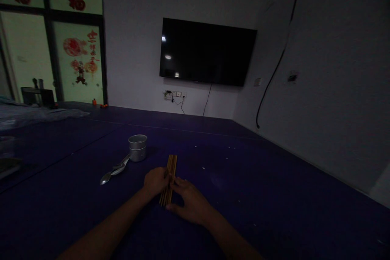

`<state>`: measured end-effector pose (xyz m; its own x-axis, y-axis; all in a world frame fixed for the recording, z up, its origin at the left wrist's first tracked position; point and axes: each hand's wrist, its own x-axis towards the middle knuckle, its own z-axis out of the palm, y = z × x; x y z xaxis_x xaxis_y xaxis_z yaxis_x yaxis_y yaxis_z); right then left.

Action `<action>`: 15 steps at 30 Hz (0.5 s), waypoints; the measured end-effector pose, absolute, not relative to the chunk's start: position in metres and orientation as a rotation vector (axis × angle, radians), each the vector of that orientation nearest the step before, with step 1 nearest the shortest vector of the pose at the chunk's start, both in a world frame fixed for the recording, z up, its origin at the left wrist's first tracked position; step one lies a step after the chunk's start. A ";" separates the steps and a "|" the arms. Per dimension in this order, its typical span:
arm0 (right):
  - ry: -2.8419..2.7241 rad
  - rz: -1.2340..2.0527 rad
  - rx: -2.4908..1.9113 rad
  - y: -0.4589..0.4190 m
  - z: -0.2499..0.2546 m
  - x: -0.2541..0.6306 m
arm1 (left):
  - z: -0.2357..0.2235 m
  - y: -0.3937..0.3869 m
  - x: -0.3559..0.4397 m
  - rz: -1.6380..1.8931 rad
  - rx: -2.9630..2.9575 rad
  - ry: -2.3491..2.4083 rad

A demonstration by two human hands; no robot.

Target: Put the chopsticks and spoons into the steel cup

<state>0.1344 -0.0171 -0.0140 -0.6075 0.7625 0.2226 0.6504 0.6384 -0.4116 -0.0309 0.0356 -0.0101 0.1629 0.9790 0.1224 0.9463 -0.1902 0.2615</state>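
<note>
A bundle of wooden chopsticks (172,162) lies lengthwise on the dark blue table, sticks side by side. My left hand (156,180) is closed at the bundle's left side, its thumb and curled fingers on the sticks. From the right, my right hand (192,200) touches the chopsticks with its fingers stretched out and the thumb apart, near their lower end. Left of the bundle stands a silver metal cup (137,148), upright. Beside the cup, a few metal spoons (118,168) lie close together.
The blue tabletop (243,178) bears small white specks. Clear plastic sheeting (39,114) covers its far left, with a dark holder (38,96) behind. Small orange items (99,103) lie near the glass door. A black cable (271,81) hangs along the right wall, near a wall-mounted television (207,53).
</note>
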 end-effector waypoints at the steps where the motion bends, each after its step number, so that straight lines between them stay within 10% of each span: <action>1: -2.479 0.414 -1.105 -0.017 -0.014 0.135 | -0.010 0.035 -0.031 0.400 2.298 1.910; 15: -2.443 0.325 -1.131 -0.011 -0.018 0.134 | -0.004 0.034 -0.033 0.416 2.262 1.873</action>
<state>0.1342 -0.0106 -0.0185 -0.5769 0.7673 0.2801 0.6676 0.6405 -0.3796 -0.0326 0.0339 -0.0039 0.1695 0.9802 0.1024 0.9312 -0.1933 0.3089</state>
